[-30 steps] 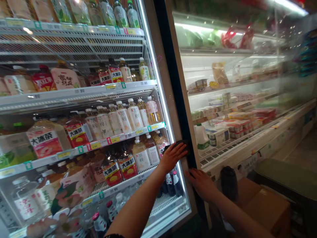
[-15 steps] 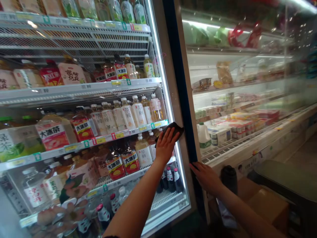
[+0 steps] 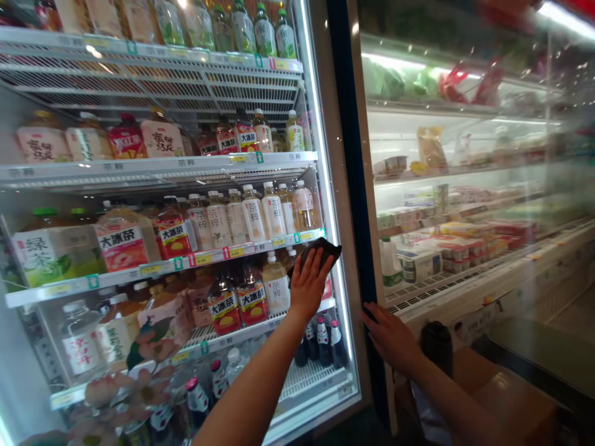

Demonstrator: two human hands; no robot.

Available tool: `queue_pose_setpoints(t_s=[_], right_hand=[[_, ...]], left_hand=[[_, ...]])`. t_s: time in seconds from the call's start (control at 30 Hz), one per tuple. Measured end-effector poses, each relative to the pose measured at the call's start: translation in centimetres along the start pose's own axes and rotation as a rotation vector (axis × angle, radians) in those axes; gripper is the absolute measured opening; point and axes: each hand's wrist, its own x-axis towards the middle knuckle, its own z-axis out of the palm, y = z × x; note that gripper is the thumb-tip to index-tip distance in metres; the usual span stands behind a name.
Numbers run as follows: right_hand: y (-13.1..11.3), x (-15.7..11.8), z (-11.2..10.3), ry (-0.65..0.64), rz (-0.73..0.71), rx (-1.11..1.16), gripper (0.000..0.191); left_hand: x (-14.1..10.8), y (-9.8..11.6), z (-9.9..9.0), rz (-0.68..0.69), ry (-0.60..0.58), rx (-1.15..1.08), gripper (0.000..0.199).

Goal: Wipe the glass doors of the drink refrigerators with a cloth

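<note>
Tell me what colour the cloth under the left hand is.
The cloth under the left hand looks black, as the head view shows.

Black cloth (image 3: 325, 249) partly hidden under the left grip (image 3: 307, 282) — tea bottle (image 3: 292, 253) behind it mostly covered.
Left forearm (image 3: 253, 384) cut off below, upper-shelf bottles (image 3: 139, 21) above; red bags (image 3: 453, 85) in the right-hand cooler (image 3: 465, 298) blurred — small price tag (image 3: 151, 269) unreadable.

There were two hands, one left hand (image 3: 310, 282) and one right hand (image 3: 388, 331), and one black cloth (image 3: 331, 248). Four shelf fronts (image 3: 153, 163) crossed the fridge. Four large bottles (image 3: 162, 137) lined the second shelf's left, two red-labelled bottles (image 3: 224, 306) the fourth; one white jug (image 3: 390, 263) stood beyond.
</note>
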Motion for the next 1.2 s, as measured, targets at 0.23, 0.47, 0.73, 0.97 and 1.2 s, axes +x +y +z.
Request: queue_pose_setpoints(t_s=[0.23,0.47,0.73,0.97,1.2], right_hand=[[-1.2,1.3,-0.3,0.084,-0.081,0.008,0.058],[-1.6,1.2,0.8,0.102,-0.081,0.016,0.057],[-3.6,2.6,0.8,0.11,-0.124,0.043,0.059],[-5.3,4.6,-0.5,0.122,-0.137,0.047,0.059],[-6.8,5.1,-0.5,0.126,-0.148,0.059,0.059]], left_hand=[[0.9,0.5,0.4,0.322,-0.109,-0.002,0.057],[-3.7,-1.0,-1.9,0.05,-0.008,0.062,0.066],[-2.2,-4.6,-4.2,-0.007,-0.05,0.058,0.068],[-7.0,-4.1,-4.6,0.14,-0.023,0.092,0.065],[-5.5,-6.3,-6.0,-0.151,0.018,0.131,0.07]])
